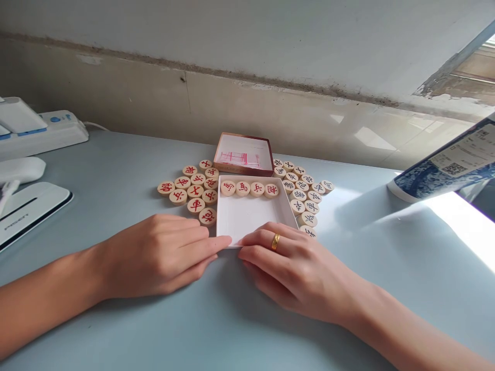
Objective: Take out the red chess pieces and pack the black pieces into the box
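A shallow white box (247,211) lies open side up before me, with several red-marked xiangqi pieces (242,188) in a row along its far wall. My left hand (162,252) rests at the box's near left corner, index finger stretched out and its tip on the front rim. At the same front edge, my right hand (286,263), wearing a gold ring, has its fingertips closed over the rim. More red-marked pieces (195,191) spread over the table left of the box. Dark-marked pieces (302,186) lie to its right, the nearest partly hidden by my right hand.
A brown-edged box part (243,149) with a white inside stands behind the white box, near the wall (147,87). At left are a power strip (65,131) and a white device (34,208). A blue patterned cylinder (444,159) leans at right.
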### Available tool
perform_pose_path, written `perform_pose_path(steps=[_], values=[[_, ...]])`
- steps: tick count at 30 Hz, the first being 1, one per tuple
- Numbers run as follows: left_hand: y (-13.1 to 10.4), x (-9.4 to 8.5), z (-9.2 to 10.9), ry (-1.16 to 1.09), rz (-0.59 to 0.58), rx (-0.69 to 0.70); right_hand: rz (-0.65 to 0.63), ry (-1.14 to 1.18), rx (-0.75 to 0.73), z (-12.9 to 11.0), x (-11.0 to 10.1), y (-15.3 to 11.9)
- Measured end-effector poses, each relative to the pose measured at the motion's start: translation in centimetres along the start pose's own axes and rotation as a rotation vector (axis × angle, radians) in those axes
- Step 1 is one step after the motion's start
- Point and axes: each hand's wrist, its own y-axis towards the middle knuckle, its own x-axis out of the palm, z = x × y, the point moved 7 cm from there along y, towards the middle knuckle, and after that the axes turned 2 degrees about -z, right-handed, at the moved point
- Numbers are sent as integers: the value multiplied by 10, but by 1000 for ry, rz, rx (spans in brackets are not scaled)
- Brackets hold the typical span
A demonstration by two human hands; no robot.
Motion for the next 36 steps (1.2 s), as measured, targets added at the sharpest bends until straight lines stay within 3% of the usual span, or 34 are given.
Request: perform_pose_path(steps=[36], values=[[-1,1,0,-19,2,0,18,38,3,-1,-2,-2]])
